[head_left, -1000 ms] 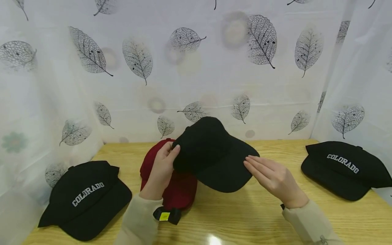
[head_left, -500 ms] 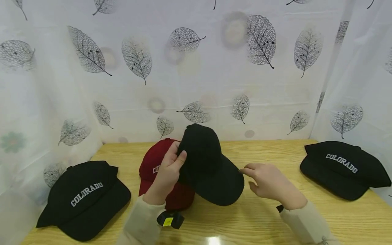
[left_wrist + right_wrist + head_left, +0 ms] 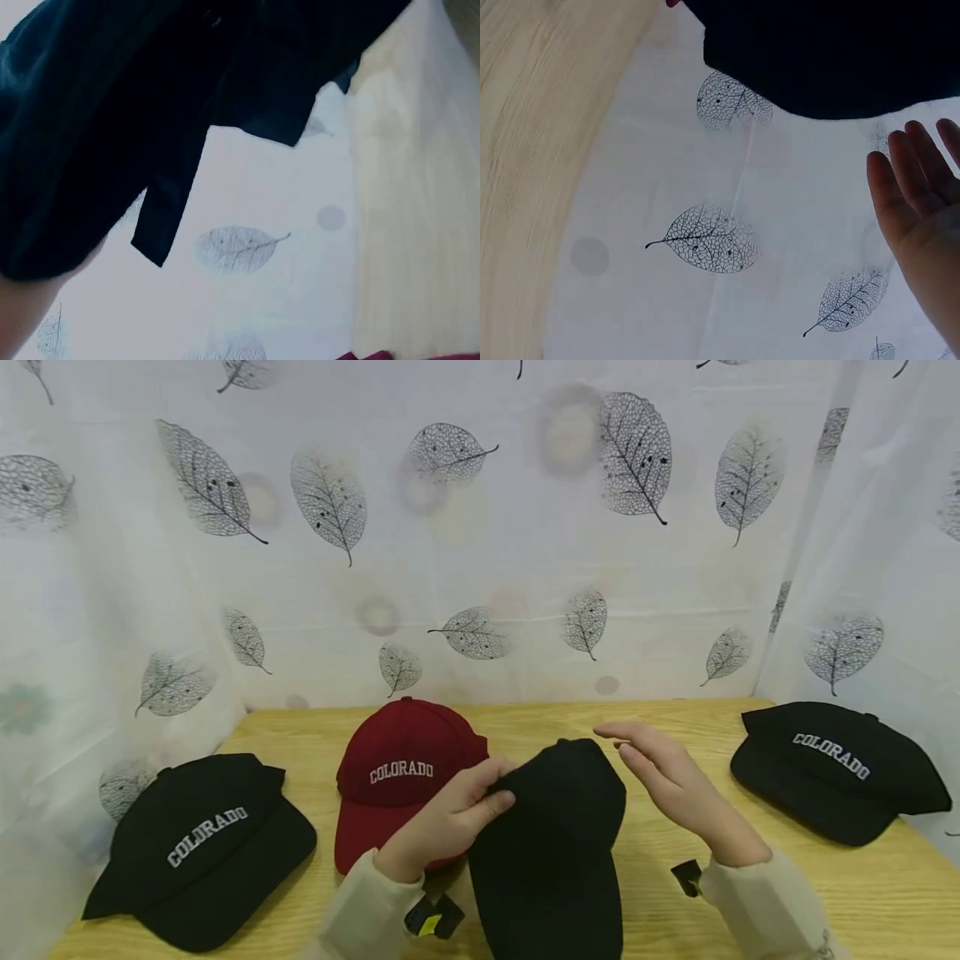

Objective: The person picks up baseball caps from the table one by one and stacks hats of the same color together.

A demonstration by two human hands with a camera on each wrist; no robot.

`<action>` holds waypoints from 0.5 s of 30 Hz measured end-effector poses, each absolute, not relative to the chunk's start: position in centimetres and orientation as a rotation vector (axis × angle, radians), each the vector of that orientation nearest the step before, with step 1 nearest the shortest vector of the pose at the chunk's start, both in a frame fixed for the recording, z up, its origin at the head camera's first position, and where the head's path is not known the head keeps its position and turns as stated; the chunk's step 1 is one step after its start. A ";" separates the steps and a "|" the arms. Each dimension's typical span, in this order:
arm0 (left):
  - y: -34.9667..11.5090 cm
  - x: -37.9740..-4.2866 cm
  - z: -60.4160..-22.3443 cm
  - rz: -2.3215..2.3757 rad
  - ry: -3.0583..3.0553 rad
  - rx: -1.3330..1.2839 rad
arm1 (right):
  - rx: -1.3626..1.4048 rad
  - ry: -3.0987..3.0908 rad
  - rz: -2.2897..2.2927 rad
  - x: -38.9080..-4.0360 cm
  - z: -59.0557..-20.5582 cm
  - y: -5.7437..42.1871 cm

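A plain black baseball cap [image 3: 551, 843] hangs over the front middle of the table, its brim pointing down toward me. My left hand [image 3: 450, 818] grips the cap's left edge, thumb on the outside. On the other side, my right hand [image 3: 675, 785] stands apart from the cap with its fingers extended. The right wrist view shows a gap between that hand [image 3: 922, 202] and the dark cap [image 3: 817, 52]. In the left wrist view, the cap's back edge and a loose strap [image 3: 172, 210] hang down. A red COLORADO cap [image 3: 405, 752] sits behind my left hand, partly covered by it.
One black COLORADO cap [image 3: 202, 852] lies at the table's left, another black COLORADO cap [image 3: 840, 772] at its right edge. A white leaf-patterned curtain [image 3: 480, 543] encloses the back and sides of the wooden table [image 3: 675, 893].
The held cap has swung round and lowered, its brim turning from the right to point toward me. My left hand moved right, uncovering the red cap. My right hand let go of the brim.
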State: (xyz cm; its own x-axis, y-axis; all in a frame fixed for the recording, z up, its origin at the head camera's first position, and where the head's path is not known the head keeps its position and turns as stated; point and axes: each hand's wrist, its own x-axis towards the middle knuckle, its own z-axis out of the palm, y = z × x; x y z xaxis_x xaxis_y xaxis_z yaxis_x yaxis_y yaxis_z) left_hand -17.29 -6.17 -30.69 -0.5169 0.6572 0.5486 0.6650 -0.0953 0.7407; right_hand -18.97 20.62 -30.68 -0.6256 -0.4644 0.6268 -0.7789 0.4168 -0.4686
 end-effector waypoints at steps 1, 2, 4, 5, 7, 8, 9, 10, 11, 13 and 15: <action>-6.0 -17.2 -30.7 -1.728 -2.109 -1.562 | 1.092 -2.291 1.121 -18.9 -30.6 20.6; -5.9 -17.2 -30.8 -1.721 -2.102 -1.587 | 1.122 -2.312 1.166 -18.8 -30.5 20.5; -5.8 -17.1 -31.0 -1.717 -2.083 -1.621 | 1.171 -2.359 1.245 -18.8 -30.5 20.5; -5.7 -17.1 -31.0 -1.717 -2.075 -1.636 | 1.186 -2.376 1.269 -18.8 -30.5 20.5; -5.6 -17.2 -31.1 -1.715 -2.075 -1.643 | 1.195 -2.398 1.309 -18.8 -30.5 20.5; -5.6 -17.2 -31.2 -1.717 -2.085 -1.634 | 1.202 -2.399 1.330 -18.8 -30.5 20.6; -5.6 -17.2 -31.2 -1.715 -2.104 -1.612 | 1.212 -2.391 1.346 -18.9 -30.5 20.7; -5.6 -17.3 -31.3 -1.712 -2.129 -1.585 | 1.221 -2.374 1.359 -18.9 -30.5 20.8; -5.6 -17.4 -31.3 -1.714 -2.162 -1.543 | 1.227 -2.355 1.383 -18.9 -30.5 20.9; -5.5 -17.6 -31.5 -1.714 -2.230 -1.444 | 1.250 -2.299 1.451 -18.9 -30.5 21.1; -5.5 -17.9 -31.7 -1.713 -2.290 -1.342 | 1.280 -2.236 1.534 -18.9 -30.4 21.2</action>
State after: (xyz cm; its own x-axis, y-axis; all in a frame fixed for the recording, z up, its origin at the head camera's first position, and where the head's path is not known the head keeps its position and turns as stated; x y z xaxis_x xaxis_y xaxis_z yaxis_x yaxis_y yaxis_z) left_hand -17.91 -5.52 -31.66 -0.6388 0.6255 0.4479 0.6063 0.0509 0.7936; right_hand -18.87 21.22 -30.40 -0.6273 -0.5604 0.5408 -0.7063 0.1169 -0.6982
